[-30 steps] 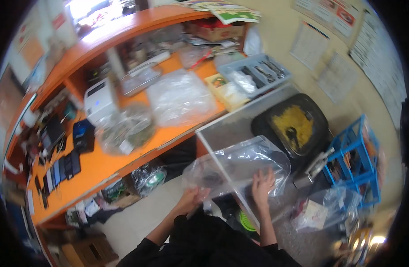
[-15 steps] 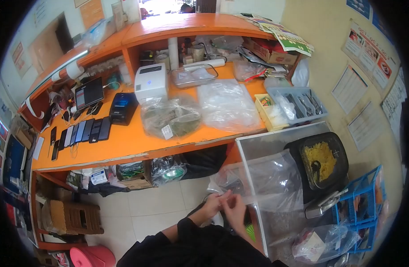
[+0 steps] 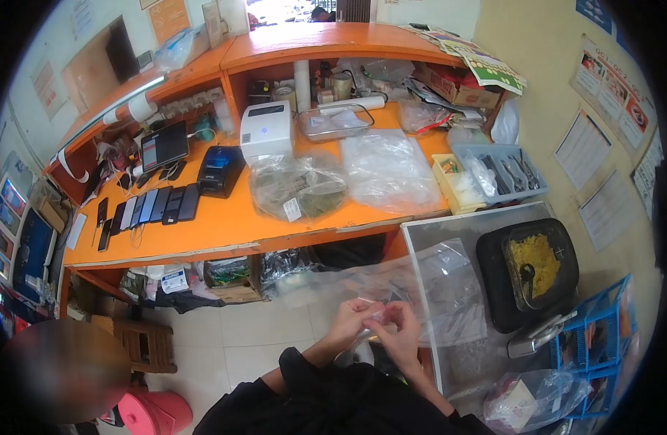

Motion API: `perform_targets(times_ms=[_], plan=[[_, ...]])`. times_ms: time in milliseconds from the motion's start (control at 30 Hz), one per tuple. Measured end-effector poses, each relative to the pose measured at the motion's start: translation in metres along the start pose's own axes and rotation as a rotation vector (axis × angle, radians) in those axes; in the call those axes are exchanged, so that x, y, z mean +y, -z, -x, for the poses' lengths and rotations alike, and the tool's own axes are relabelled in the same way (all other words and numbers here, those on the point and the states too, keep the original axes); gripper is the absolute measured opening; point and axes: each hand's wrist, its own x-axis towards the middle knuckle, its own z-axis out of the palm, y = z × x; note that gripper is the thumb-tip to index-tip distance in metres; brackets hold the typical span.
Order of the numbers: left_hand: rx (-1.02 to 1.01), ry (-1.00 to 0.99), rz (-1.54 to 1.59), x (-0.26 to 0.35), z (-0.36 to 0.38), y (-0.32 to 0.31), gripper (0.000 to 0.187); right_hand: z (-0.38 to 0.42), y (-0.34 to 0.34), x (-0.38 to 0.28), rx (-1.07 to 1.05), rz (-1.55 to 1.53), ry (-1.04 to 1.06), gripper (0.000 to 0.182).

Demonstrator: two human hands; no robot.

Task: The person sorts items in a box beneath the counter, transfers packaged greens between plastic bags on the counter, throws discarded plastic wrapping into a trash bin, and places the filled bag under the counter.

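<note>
My left hand and my right hand come together in front of my body, fingers pinched on the edge of a clear plastic bag. The thin bag spreads out beyond my fingers to the left and right, over the gap below the orange counter. Its right part overlaps another clear plastic sheet on the metal-topped table. Beside that sheet stands a black pan of yellow food with a dark spoon in it.
On the counter are a stack of clear bags, a bagged bundle, a white printer, several phones and a cutlery tray. A blue rack stands at right. Someone's blurred head shows near a pink bin.
The plastic bag has spread out leftward from my hands. Both hands have shifted slightly up and right in view. A person's blurred head has appeared at lower left.
</note>
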Motion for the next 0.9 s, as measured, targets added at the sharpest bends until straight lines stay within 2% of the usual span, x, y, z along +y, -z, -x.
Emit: perform_targets(times_ms=[67, 167, 267, 367, 500, 633, 833, 900], plan=[[0.017, -0.121, -0.102, 0.003, 0.0, 0.0, 0.019, -0.001, -0.002, -0.006, -0.048, 0.005, -0.024, 0.031], [0.073, -0.076, -0.097, 0.001, -0.005, 0.008, 0.019, 0.001, -0.002, -0.006, -0.121, 0.068, 0.0, 0.028], [0.084, -0.101, 0.107, -0.004, -0.003, 0.005, 0.022, 0.004, 0.003, 0.017, -0.147, 0.197, 0.106, 0.028], [0.059, 0.09, 0.098, -0.001, 0.003, 0.018, 0.028, 0.011, 0.007, 0.026, -0.175, 0.27, 0.127, 0.026], [0.051, 0.145, -0.049, -0.006, 0.014, 0.028, 0.025, 0.019, 0.01, 0.047, -0.196, 0.317, 0.137, 0.022], [0.077, 0.194, -0.083, -0.022, 0.016, 0.042, 0.019, 0.017, 0.009, 0.033, -0.124, 0.219, 0.022, 0.013], [0.049, 0.195, -0.062, -0.04, 0.018, 0.048, 0.015, 0.027, -0.003, 0.016, -0.149, 0.199, -0.074, 0.028], [0.016, 0.164, -0.077, -0.038, 0.016, 0.053, 0.014, 0.026, -0.007, 0.023, -0.15, 0.171, -0.06, 0.027]])
